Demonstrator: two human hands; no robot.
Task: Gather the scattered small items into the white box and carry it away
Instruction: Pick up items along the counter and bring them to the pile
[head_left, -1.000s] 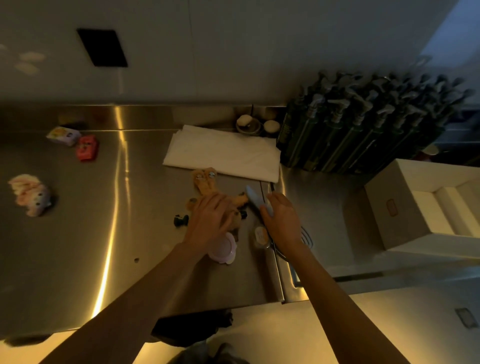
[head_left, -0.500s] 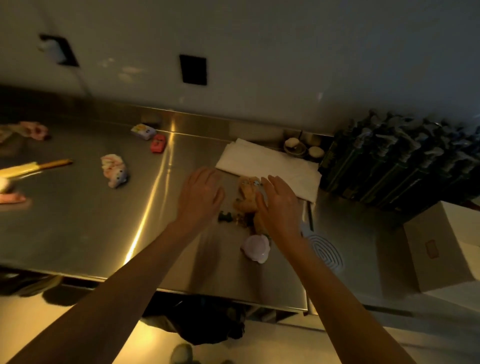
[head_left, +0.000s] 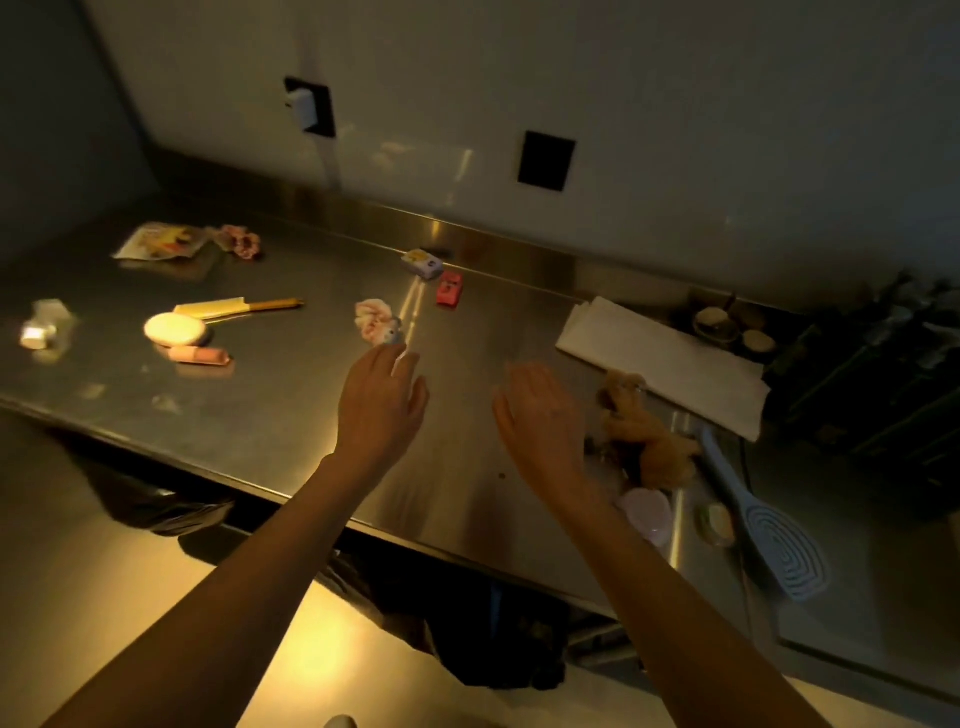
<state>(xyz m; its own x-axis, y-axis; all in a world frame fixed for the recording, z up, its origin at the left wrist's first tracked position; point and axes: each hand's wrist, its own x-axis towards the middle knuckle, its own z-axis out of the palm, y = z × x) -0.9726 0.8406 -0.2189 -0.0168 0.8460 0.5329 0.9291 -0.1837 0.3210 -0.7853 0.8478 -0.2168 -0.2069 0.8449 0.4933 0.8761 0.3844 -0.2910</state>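
Note:
Small items lie scattered on a steel counter (head_left: 270, 415). My left hand (head_left: 382, 402) hovers open just below a small pink-and-white plush (head_left: 376, 321). My right hand (head_left: 540, 415) is open too, left of a tan plush toy (head_left: 647, 441). A pale pink round case (head_left: 647, 512), a small round item (head_left: 719, 525) and a light blue hairbrush (head_left: 763, 525) lie by the right forearm. Further left are a red toy car (head_left: 449, 288), a small printed box (head_left: 422, 262), a cream oval soap (head_left: 174, 329), a yellow comb (head_left: 236, 306) and a pink tube (head_left: 200, 356). The white box is out of view.
A folded white cloth (head_left: 665, 364) lies at the back right, with small bowls (head_left: 719, 322) behind it and dark pump bottles (head_left: 872, 374) at the far right. A snack packet (head_left: 156, 241), a floral scrunchie (head_left: 241, 241) and a crinkled wrapper (head_left: 44, 325) sit at the far left.
The view has swung left, so the white box has left the frame and more items at the left show. Both hands have lifted off the tan plush pile and moved left, fingers spread.

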